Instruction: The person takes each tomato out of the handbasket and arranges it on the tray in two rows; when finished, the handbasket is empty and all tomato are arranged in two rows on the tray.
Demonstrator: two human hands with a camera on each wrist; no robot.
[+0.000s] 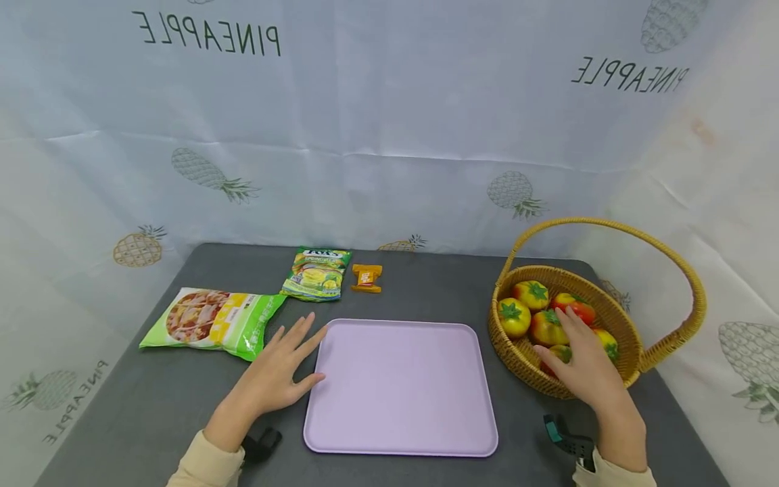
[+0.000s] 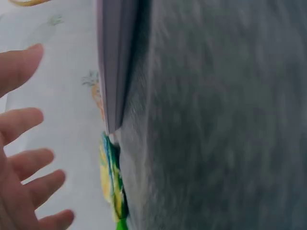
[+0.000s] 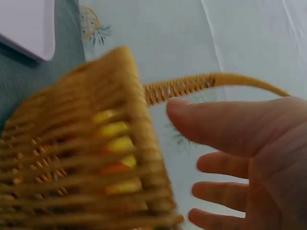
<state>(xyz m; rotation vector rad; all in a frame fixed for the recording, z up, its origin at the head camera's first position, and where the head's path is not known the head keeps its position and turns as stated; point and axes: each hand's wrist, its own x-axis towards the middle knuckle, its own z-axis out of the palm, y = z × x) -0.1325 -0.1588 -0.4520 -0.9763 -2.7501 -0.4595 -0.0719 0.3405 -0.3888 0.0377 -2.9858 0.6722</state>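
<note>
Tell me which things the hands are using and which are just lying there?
In use:
right hand, open over the tomatoes
wicker basket
left hand, flat beside the purple tray

Lying about:
big snack bag
small green packet
small orange packet

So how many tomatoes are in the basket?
6 show in the basket: one at the back, one at the left, one in the middle, one red, one at the right, one under the right hand. More may be hidden.
</note>
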